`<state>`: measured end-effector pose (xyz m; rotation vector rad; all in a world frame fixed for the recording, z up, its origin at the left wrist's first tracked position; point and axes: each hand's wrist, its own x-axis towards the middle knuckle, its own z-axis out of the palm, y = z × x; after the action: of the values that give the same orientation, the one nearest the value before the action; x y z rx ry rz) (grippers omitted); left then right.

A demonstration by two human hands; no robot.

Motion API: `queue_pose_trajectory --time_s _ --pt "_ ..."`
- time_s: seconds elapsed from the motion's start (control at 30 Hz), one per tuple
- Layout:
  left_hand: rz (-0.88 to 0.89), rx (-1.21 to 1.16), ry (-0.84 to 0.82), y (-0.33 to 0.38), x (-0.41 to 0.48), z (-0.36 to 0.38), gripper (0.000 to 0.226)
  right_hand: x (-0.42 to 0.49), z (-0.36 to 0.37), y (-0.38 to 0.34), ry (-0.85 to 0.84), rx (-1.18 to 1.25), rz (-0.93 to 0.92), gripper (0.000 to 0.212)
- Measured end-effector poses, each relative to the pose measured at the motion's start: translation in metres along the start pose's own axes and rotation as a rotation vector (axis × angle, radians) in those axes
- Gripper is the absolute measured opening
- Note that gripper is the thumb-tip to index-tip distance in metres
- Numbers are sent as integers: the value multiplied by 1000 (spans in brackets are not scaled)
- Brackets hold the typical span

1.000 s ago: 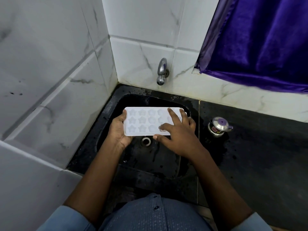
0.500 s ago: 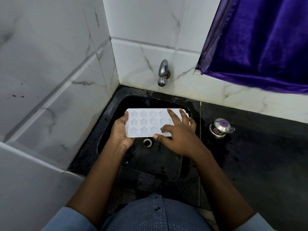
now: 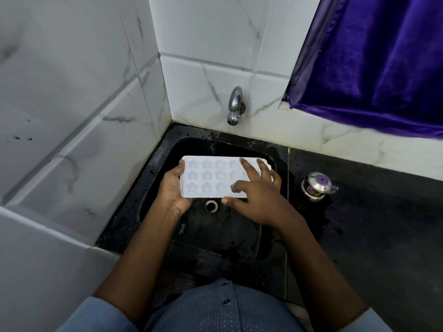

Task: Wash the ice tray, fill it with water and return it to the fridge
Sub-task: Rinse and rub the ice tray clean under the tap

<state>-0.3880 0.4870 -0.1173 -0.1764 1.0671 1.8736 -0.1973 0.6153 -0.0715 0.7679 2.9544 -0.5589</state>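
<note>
ice tray [image 3: 211, 178] gripped by left hand [image 3: 171, 190], right fingers [image 3: 248, 170] atop

A textured blue-grey buttoned shirt [image 3: 223, 307] with lighter blue sleeves [image 3: 96, 317].

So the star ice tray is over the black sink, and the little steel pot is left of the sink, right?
No. The head view shows the little steel pot on the counter right of the black sink, not left. The star ice tray is over the sink.
</note>
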Motion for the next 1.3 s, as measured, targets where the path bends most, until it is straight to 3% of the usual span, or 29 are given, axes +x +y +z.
queue_pose_trajectory --time_s 0.7,1.3 --pt "9 6 24 1 -4 3 45 -5 -3 9 64 73 -10 49" --pt "-3 -10 -35 10 -10 0 46 -8 -8 23 66 -19 48 48"
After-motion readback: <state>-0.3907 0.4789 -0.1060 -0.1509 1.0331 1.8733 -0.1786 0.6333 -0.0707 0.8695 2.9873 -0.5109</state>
